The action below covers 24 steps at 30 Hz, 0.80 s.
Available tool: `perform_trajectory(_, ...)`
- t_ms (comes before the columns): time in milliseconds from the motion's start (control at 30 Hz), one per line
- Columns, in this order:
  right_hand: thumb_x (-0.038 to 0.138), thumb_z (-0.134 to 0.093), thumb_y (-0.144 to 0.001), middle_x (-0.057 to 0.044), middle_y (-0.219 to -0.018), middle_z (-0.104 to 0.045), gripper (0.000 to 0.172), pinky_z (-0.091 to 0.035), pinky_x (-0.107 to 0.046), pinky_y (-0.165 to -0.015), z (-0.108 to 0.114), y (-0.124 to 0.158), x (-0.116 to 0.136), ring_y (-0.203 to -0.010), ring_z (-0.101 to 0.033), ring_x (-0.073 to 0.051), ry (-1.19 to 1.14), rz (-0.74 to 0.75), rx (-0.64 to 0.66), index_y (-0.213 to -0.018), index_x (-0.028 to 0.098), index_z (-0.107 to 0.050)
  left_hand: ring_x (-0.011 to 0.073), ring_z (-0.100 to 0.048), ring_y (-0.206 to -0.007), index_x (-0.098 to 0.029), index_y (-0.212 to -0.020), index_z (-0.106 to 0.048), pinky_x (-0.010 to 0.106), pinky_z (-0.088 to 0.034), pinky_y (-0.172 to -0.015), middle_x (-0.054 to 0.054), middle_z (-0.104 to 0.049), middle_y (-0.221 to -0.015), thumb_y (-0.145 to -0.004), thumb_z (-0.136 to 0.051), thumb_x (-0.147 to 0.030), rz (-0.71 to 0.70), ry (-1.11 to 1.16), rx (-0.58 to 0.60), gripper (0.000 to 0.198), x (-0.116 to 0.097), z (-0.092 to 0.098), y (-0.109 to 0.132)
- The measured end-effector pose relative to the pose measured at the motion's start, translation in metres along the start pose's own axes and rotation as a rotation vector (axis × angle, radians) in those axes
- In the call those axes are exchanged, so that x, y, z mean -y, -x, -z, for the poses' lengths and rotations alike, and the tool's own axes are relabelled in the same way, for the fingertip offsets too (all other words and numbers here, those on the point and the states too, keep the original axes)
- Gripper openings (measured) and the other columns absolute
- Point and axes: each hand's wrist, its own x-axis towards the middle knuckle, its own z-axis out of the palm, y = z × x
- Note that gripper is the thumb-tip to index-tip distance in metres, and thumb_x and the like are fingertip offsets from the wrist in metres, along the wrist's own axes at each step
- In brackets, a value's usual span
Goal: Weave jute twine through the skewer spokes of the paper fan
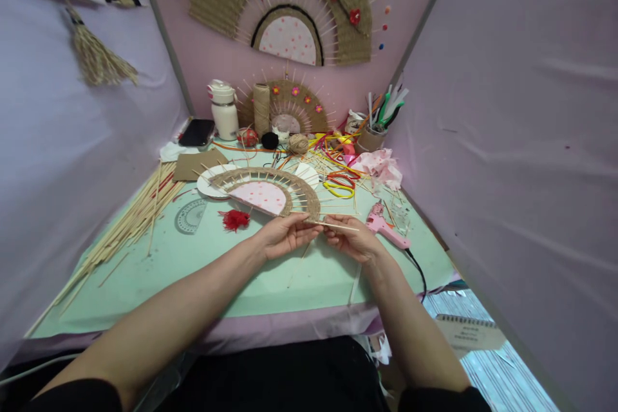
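in the head view, both hands meet at the near right end of the fan [305,193], which lies tilted over the middle of the green table [193,277], its curved side away from the person and its pink-dotted panel [261,197] facing up. the left hand [290,236] is clamped on that end, thumb on top and fingers curled below. the right hand [348,236] has its fingers drawn together just beside, at the fan's last stick [344,227]; whether they pinch the stick or only rest against it, i cannot tell. a white disc [208,181] shows partly under the fan's far left end. a red tuft [235,219] lies near the fan's straight edge, with a clear protractor [190,216] left of it and a long heap of sticks [126,222] farther left. a pink glue gun [387,230] lies just right of the right hand, its cord running off the table's near edge. behind the fan stand a white bottle [224,112] and a twine spool [261,111], with a black ball [270,140] and a twine ball [298,144] in front. a phone [196,132] lies left of the bottle. a large wall fan [217,3] hangs above.
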Motion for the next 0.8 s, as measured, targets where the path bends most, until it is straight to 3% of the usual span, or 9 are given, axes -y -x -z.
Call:
perform_trajectory(200, 0.027, -0.086, -0.058, 0.002, -0.063, -0.054, 0.029, -0.029, -0.019, -0.047, -0.002, 0.006, -0.005, -0.054, -0.043, -0.006, -0.023, 0.047, -0.056, -0.074, 0.014, -0.066, 0.0167, -0.070, -0.076, -0.007, -0.089, -0.063, 0.025, -0.058, -0.072, 0.014, -0.071, -0.084, -0.085, -0.059, -0.012, -0.069, -0.002, 0.023, 0.007, 0.003, -0.009, 0.007)
perform_trajectory(333, 0.033, -0.085, -0.059, 0.003, -0.063, -0.051, 0.031, -0.027, -0.019, -0.046, -0.011, 0.011, -0.011, -0.053, -0.039, -0.005, 0.000, 0.116, -0.111, -0.076, 0.014, -0.068, 0.0115, -0.066, -0.074, -0.011, -0.092, -0.063, 0.018, -0.052, -0.064, 0.007, -0.069, -0.086, -0.069, -0.073, -0.001, -0.221, -0.096, 0.089, 0.027, 0.009, -0.014, 0.010)
perform_trajectory(433, 0.036, -0.084, -0.060, 0.004, -0.061, -0.048, 0.031, -0.027, -0.020, -0.047, -0.018, 0.013, -0.017, -0.053, -0.037, -0.006, 0.018, 0.154, -0.130, -0.072, 0.015, -0.066, 0.0082, -0.062, -0.069, -0.012, -0.090, -0.062, 0.015, -0.046, -0.058, 0.003, -0.066, -0.081, -0.065, -0.076, -0.002, -0.293, -0.159, 0.086, 0.031, 0.014, -0.014, 0.006)
perform_trajectory(600, 0.037, -0.083, -0.062, 0.004, -0.061, -0.048, 0.030, -0.030, -0.020, -0.049, -0.024, 0.013, -0.029, -0.055, -0.039, -0.006, 0.015, 0.205, -0.169, -0.069, 0.017, -0.061, 0.0079, -0.058, -0.065, -0.012, -0.083, -0.061, 0.017, -0.043, -0.056, 0.001, -0.063, -0.075, -0.066, -0.079, -0.012, -0.334, -0.191, 0.089, 0.025, 0.017, -0.012, 0.000)
perform_trajectory(800, 0.037, -0.080, -0.065, 0.005, -0.059, -0.049, 0.029, -0.033, -0.020, -0.052, -0.025, 0.011, -0.034, -0.054, -0.041, -0.007, 0.024, 0.201, -0.181, -0.072, 0.017, -0.061, 0.0056, -0.056, -0.063, -0.011, -0.078, -0.061, 0.016, -0.043, -0.059, -0.001, -0.062, -0.070, -0.061, -0.081, -0.010, -0.326, -0.095, 0.044, 0.026, 0.018, -0.014, 0.001)
